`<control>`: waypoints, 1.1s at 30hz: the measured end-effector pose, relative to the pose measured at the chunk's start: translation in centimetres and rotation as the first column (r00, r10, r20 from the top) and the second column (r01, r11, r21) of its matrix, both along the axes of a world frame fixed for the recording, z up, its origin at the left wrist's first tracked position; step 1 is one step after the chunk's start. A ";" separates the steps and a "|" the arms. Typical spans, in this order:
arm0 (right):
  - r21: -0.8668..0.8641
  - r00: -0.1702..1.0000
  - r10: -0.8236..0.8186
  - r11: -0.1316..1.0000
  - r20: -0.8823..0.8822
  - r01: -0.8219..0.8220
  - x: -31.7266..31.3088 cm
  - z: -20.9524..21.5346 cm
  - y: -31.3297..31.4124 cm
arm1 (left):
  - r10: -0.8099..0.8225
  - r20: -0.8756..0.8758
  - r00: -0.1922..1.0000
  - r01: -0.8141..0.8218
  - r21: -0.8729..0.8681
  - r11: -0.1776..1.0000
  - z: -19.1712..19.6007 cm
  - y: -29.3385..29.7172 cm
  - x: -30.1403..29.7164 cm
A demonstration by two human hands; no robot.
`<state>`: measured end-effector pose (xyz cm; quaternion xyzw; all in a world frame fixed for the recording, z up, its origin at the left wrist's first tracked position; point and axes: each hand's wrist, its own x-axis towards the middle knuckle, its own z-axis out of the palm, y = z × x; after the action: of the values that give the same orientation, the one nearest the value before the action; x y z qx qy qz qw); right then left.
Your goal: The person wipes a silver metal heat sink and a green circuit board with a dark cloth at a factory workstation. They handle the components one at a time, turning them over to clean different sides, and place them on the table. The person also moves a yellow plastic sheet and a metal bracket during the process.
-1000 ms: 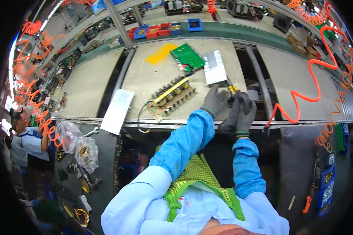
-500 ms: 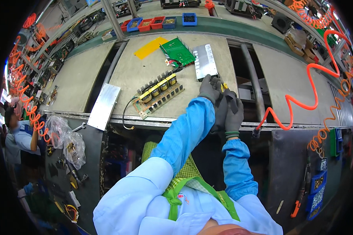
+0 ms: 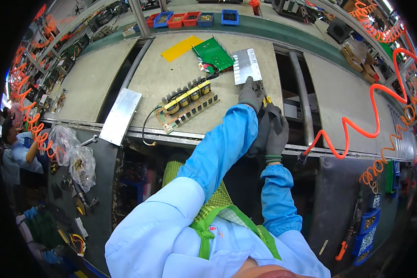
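Note:
A silver metal plate (image 3: 247, 67) with white patches along its edges lies at the middle right of the bench. My left hand (image 3: 250, 96), in a grey glove, is closed at its near edge, with one finger on the top face. Just right of it, my gloved right hand (image 3: 277, 132) is closed round a small yellow-handled tool (image 3: 267, 100), whose working end is hidden. Dark grey cloth-like material (image 3: 260, 136) hangs between the hands. Left of them sits a circuit board with yellow transformers (image 3: 187, 105), and beyond it a green circuit board (image 3: 213, 53) with wires.
A second metal plate (image 3: 120, 116) overhangs the bench's front edge on the left. A yellow sheet (image 3: 180, 48) lies farther back, before red and blue parts bins (image 3: 176, 20). An orange coiled air hose (image 3: 377, 87) stretches across the right side. Plastic bags (image 3: 81, 162) lie at left.
The view has shifted slightly. A finger of my left hand now reaches farther onto the metal plate's top. My right hand stays in nearly the same place with the yellow-handled tool.

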<state>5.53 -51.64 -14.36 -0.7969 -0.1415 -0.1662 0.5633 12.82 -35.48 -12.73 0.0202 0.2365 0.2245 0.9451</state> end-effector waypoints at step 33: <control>0.125 0.962 0.159 0.974 0.220 -0.189 -3.2 10.4 -0.7 | -0.334 -0.233 0.913 0.407 0.535 0.740 2.3 -0.8 -28.5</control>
<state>2.30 -52.36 -3.91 -0.7165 -0.2572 -0.2085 0.6140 -15.68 -36.29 -10.48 0.3636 0.2064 0.0906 0.9039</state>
